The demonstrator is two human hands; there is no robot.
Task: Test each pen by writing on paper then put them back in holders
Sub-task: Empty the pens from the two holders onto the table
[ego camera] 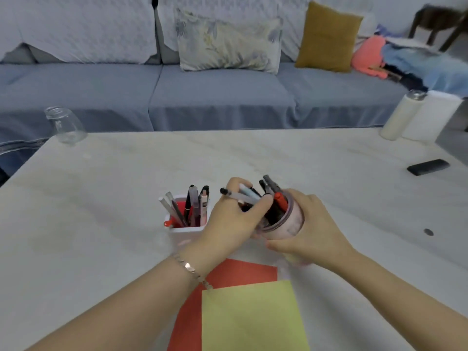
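Left fingers [264,202] pinch pen [239,195]; right hand [312,224] grips pink holder [291,224].

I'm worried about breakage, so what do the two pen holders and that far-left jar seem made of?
The square white holder looks like matte plastic, opaque with a red inside. The round pink holder seems frosted plastic or glass; blur leaves it open. The jar looks like clear glass: the sofa shows through it.

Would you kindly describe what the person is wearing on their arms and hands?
Both forearms are bare, with no sleeves in view. The left hand has at its wrist a slim bracelet of small metallic links, rose-gold in tone. The right hand and its wrist show no watch or bracelet.
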